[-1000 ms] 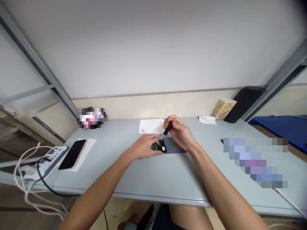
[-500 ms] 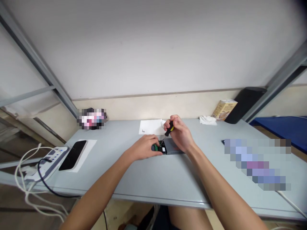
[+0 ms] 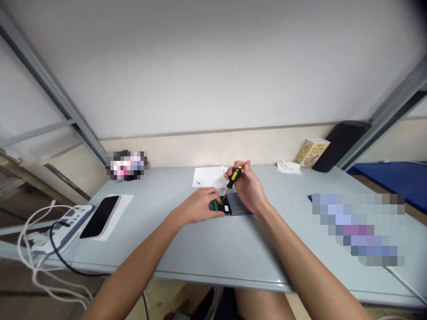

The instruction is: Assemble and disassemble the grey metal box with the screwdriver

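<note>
A small grey metal device (image 3: 237,206) lies in the middle of the grey table (image 3: 207,249), with a green circuit board and black parts showing at its left end (image 3: 220,206). My left hand (image 3: 199,205) rests on that left end and holds it down. My right hand (image 3: 246,185) grips a screwdriver with a yellow and black handle (image 3: 234,176). The screwdriver stands tilted, its tip down on the board at the device's open end.
A white paper sheet (image 3: 208,177) with tiny dark specks lies behind the device. A black phone (image 3: 101,216) on paper and a power strip (image 3: 63,225) with cables sit at the left. A crumpled tissue (image 3: 288,166), a small box (image 3: 312,152) and a black cylinder (image 3: 340,143) are at the back right.
My right hand has turned on the screwdriver, so more of the yellow handle shows now. The left hand and the device have stayed in place.
</note>
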A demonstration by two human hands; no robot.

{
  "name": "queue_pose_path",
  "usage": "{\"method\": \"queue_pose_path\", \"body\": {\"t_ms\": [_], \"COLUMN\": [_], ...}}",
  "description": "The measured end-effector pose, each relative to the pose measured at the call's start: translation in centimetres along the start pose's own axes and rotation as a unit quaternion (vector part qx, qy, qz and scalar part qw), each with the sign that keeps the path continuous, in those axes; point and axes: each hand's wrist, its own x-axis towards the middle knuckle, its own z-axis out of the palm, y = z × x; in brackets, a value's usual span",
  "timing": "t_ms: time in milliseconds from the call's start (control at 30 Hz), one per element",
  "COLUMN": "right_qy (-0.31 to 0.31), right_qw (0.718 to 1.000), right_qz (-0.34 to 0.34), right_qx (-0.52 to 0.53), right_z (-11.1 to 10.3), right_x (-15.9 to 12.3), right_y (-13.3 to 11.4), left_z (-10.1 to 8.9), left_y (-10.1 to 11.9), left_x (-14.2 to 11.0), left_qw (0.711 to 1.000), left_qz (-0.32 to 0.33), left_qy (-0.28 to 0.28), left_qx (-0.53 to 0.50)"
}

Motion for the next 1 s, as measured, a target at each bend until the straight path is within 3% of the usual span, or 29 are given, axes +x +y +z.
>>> {"method": "queue_pose_path", "body": {"t_ms": [167,367,533,767,900,1000], "right_qy": [-0.009,-0.027,-0.005,-0.051,-0.021,-0.021], "right_qw": [0.995,0.995,0.984,0.976,0.965,0.972], "right_qz": [-0.018,-0.032,-0.074,-0.086,-0.116,-0.091], "right_qx": [-0.093,-0.094,-0.161,-0.193,-0.235,-0.216], "right_z": [-0.5,-0.6,-0.5,-0.5,-0.3,-0.4], "right_x": [-0.1,-0.1,-0.1,-0.2,-0.3,-0.4], "right_y": [-0.2,-0.1,-0.2,-0.8,-1.0,-1.2], "left_z": [0.1,0.2,0.2,0.1,0.1,0.1], "left_y": [-0.1,-0.2,-0.2,-0.1,-0.1,0.0], "left_x": [0.0,-0.1,0.0,0.0,0.0,0.0], "left_qw": [1.000,1.000,1.000,1.000,1.000,1.000], "left_qz": [0.005,0.003,0.007,0.007,0.008,0.002], "left_qy": [0.003,0.004,0.006,0.004,0.001,0.000], "left_qx": [-0.004,-0.007,-0.004,0.002,0.003,0.003]}}
